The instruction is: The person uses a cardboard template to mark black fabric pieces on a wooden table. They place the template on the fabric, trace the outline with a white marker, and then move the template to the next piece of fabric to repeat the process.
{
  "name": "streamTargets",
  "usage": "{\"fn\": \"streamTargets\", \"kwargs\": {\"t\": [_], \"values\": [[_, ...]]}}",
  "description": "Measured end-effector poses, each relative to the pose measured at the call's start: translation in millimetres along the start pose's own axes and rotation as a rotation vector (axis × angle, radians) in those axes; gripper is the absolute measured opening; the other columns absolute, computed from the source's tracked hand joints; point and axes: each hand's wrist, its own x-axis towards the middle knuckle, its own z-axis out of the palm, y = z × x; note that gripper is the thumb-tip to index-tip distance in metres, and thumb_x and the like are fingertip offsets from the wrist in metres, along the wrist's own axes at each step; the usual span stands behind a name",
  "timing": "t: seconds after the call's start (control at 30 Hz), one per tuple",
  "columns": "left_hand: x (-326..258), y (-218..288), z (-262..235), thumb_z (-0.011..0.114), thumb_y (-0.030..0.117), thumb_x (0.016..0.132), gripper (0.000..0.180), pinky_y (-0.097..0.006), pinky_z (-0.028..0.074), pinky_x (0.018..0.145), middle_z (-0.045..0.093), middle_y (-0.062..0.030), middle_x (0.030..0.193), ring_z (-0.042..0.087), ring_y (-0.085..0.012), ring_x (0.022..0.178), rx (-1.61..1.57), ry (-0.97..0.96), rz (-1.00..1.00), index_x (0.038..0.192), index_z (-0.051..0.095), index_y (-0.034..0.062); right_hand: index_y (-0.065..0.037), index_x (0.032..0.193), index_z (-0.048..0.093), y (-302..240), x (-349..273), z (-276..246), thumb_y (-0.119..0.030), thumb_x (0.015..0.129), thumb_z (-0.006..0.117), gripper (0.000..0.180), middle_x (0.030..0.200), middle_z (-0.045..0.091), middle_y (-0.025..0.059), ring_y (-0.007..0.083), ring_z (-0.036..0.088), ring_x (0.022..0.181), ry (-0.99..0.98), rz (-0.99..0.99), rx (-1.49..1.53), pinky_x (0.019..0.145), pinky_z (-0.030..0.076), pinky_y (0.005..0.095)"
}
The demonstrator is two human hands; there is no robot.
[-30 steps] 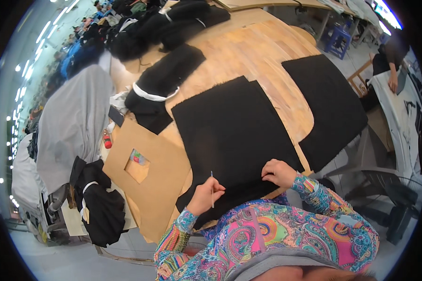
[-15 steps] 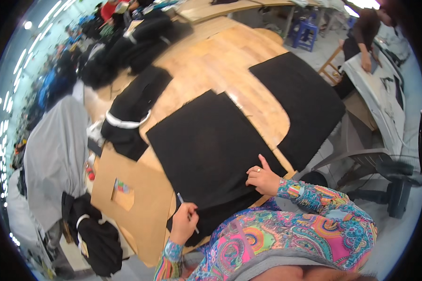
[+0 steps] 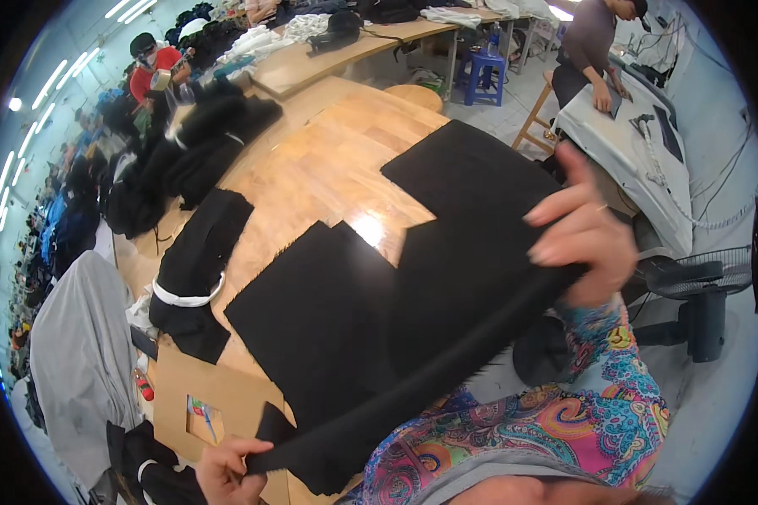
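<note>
A black fabric piece (image 3: 472, 269) is stretched between my two hands, over another black fabric piece (image 3: 312, 311) that lies on the wooden table. Down at the lower left, my left hand (image 3: 232, 471) pinches one corner. A slim pen-like stick (image 3: 211, 431) shows just above that hand; its lower end is hidden. My right hand (image 3: 585, 231), raised at the right and smeared by motion, has its thumb and fingers closed on the fabric's other end, index finger pointing up. Along the near side the fabric edge is folded and frayed.
Left of the fabric lie a tied black bundle (image 3: 194, 278) and brown cardboard (image 3: 164, 396) with a cut-out window. More black cloth (image 3: 202, 143) is piled behind on the wooden table (image 3: 312, 151). A fan (image 3: 703, 295) stands at right; a co-worker (image 3: 594, 50) works beyond it.
My right hand has risen to the right and my left has moved down and left, lifting and stretching the black fabric piece between them. The view has shifted too.
</note>
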Motion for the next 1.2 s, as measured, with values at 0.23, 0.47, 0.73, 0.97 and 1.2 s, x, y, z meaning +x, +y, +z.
{"fn": "streamTargets", "kwargs": {"t": [0.23, 0.47, 0.73, 0.97, 1.2], "values": [[90, 6, 27, 0.072, -0.005, 0.065, 0.029, -0.025, 0.046, 0.061, 0.065, -0.0097, 0.080, 0.060, -0.0149, 0.068, 0.369, -0.146, 0.029, 0.066, 0.044, 0.0026, -0.001, 0.087, 0.065, 88, 45, -39, 0.004, 0.075, 0.054, 0.017, 0.080, 0.063, 0.0051, 0.0188, 0.061, 0.082, -0.001, 0.146, -0.218, 0.096, 0.040, 0.0348], [240, -48, 109, 0.067, 0.004, 0.073, 0.027, -0.026, 0.031, 0.053, 0.034, 0.0011, 0.063, 0.033, -0.0093, 0.059, 0.109, 0.170, 0.241, 0.068, 0.040, 0.0048, -0.006, 0.088, 0.068, 283, 42, -32, -0.014, 0.075, 0.063, 0.016, 0.081, 0.067, 0.0129, 0.0264, 0.064, 0.077, -0.381, 0.413, -0.394, 0.072, 0.049, 0.0334], [253, 31, 169, 0.067, -0.006, 0.078, 0.025, -0.022, 0.044, 0.062, 0.065, -0.0078, 0.085, 0.053, -0.0098, 0.068, 0.214, 0.454, 0.865, 0.077, 0.043, 0.0038, -0.013, 0.086, 0.071, 322, 125, -90, -0.010, 0.077, 0.052, 0.022, 0.082, 0.066, 0.0125, 0.0280, 0.063, 0.080, 0.072, 0.203, -0.584, 0.074, 0.049, 0.0368], [204, -45, 263, 0.061, -0.012, 0.071, 0.017, -0.033, 0.051, 0.068, 0.066, -0.0139, 0.085, 0.064, -0.0276, 0.080, 0.144, 0.049, 0.767, 0.072, 0.051, 0.0016, -0.019, 0.079, 0.073, 368, -24, -97, -0.011, 0.076, 0.053, 0.022, 0.084, 0.068, 0.0079, 0.0277, 0.063, 0.079, -0.064, 0.395, -0.839, 0.071, 0.049, 0.0383], [151, -138, 349, 0.059, -0.003, 0.068, 0.015, -0.036, 0.044, 0.061, 0.056, -0.0052, 0.068, 0.056, -0.0242, 0.068, 0.203, -0.220, 0.651, 0.071, 0.049, 0.0082, -0.025, 0.075, 0.074, 362, -210, -63, -0.012, 0.075, 0.054, 0.024, 0.085, 0.066, 0.0036, 0.0276, 0.061, 0.087, -0.089, 0.851, -0.903, 0.073, 0.049, 0.0433]]}}
